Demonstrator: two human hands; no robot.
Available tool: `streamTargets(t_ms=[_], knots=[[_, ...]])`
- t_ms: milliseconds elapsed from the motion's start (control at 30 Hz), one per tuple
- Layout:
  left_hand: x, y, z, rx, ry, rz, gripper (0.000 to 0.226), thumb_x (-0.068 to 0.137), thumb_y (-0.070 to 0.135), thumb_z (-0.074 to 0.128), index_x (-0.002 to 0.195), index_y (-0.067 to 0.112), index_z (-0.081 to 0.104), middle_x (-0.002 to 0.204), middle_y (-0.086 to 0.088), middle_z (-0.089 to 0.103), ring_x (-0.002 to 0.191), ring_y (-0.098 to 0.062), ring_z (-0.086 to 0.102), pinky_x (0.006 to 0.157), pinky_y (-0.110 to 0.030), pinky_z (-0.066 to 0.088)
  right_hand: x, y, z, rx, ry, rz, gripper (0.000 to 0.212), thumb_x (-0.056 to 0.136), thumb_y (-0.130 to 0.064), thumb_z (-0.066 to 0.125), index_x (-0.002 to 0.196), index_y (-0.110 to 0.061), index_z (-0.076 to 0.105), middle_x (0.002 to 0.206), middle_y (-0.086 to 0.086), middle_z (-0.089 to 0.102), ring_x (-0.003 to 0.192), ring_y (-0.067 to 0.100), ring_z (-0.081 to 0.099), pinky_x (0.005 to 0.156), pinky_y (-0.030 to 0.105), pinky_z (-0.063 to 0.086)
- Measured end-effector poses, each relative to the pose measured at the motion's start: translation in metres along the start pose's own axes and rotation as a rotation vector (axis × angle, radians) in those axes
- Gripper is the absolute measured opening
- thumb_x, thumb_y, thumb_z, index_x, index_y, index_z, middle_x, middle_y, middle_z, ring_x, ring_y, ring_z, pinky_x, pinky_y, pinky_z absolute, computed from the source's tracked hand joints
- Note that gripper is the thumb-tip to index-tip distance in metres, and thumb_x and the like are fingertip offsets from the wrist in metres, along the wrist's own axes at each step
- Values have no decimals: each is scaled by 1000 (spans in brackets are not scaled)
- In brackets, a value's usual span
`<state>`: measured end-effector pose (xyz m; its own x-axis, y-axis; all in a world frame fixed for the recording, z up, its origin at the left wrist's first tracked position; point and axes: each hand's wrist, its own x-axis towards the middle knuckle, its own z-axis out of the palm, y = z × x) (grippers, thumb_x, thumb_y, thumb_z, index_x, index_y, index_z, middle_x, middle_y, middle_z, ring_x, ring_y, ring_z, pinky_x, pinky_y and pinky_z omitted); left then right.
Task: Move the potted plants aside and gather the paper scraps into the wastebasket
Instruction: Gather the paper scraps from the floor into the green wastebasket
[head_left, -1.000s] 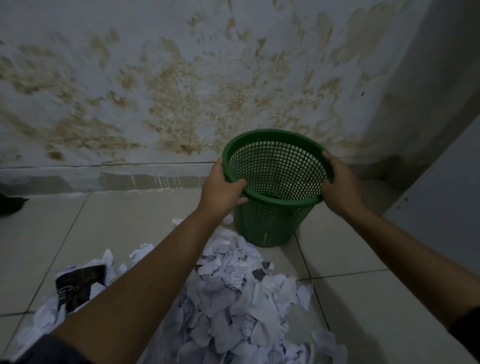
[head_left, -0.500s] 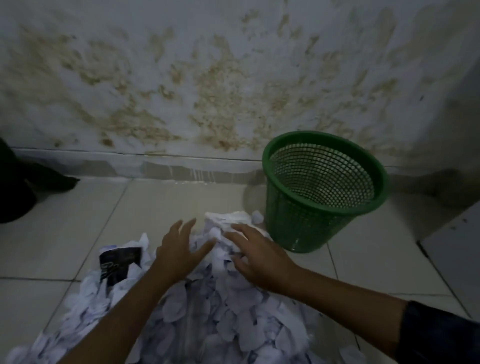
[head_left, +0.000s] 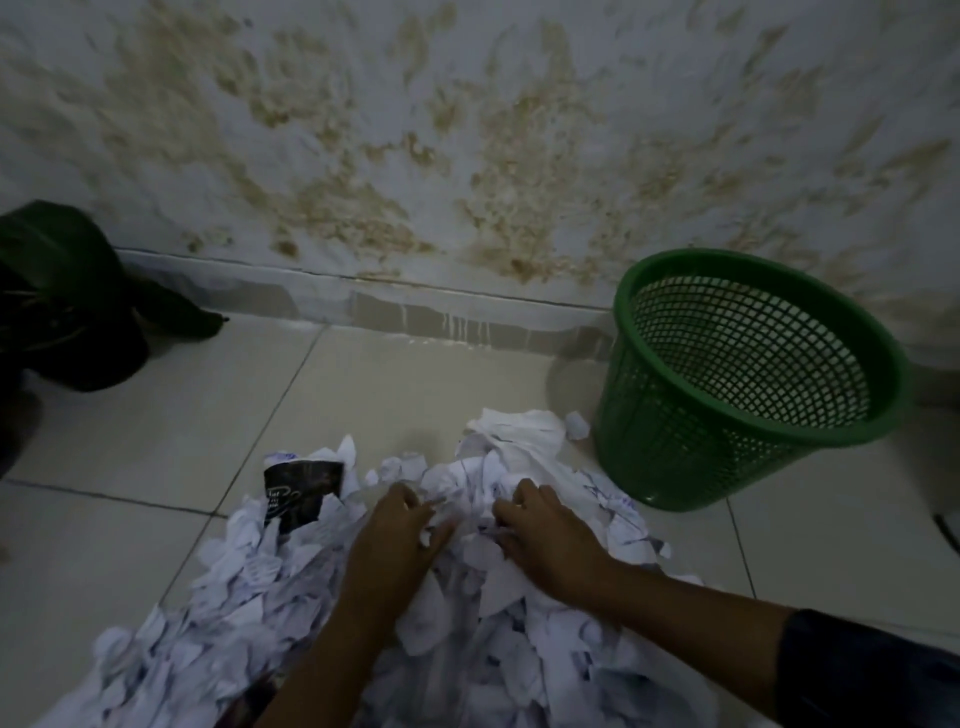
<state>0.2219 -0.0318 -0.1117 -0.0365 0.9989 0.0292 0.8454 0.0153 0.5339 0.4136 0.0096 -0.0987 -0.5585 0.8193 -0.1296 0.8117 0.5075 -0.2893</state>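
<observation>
Both hands, the left hand (head_left: 395, 540) and the right hand (head_left: 550, 540), seemed to be curling into the paper scraps (head_left: 467, 623), and the green wastebasket (head_left: 748, 379) stood just beside the pile, nearer the right hand.

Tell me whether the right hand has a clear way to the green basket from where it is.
Probably yes. The right hand grips scraps in the pile, and the basket stands upright just beyond it to the right, mouth open, nothing between them.
</observation>
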Motion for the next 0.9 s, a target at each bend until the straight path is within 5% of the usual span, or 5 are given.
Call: streamTargets(t_ms=[133,267,467,567,900], knots=[[13,23,-22,-80,136,-4,64,80,62,31,87,10,69,94,-5,51,76,-18,56,63,-23,38,-1,0,-21,186,99,49,53,86,-47,17,104,-11,52,105,13,47,96,27,49,78,37,39],[28,43,-40,-192,202,-13,41,92,43,51,88,5,65,96,-5,48,75,-16,52,68,-24,37,-1,-2,-48,295,295,97,37,91,-42,29,96,-13,52,95,9,46,83,28,51,70,37,42],[41,64,-52,-246,295,84,25,94,29,52,71,19,49,72,4,41,68,-13,43,61,-18,25,-4,-7,-93,433,557,44,14,95,-24,46,90,-16,56,85,2,44,68,10,43,58,20,28],[46,79,-60,-245,363,89,25,93,23,54,69,16,51,66,8,41,64,-12,41,59,-17,23,-4,-13,-115,464,641,11,16,95,-22,49,79,-19,49,81,1,44,68,3,42,59,11,31],[63,133,-82,-403,506,204,40,92,22,57,56,7,45,56,-5,46,61,-13,46,55,-13,34,-11,0,-193,529,911,69,17,96,-18,48,79,-19,46,82,5,49,69,10,44,60,19,36]])
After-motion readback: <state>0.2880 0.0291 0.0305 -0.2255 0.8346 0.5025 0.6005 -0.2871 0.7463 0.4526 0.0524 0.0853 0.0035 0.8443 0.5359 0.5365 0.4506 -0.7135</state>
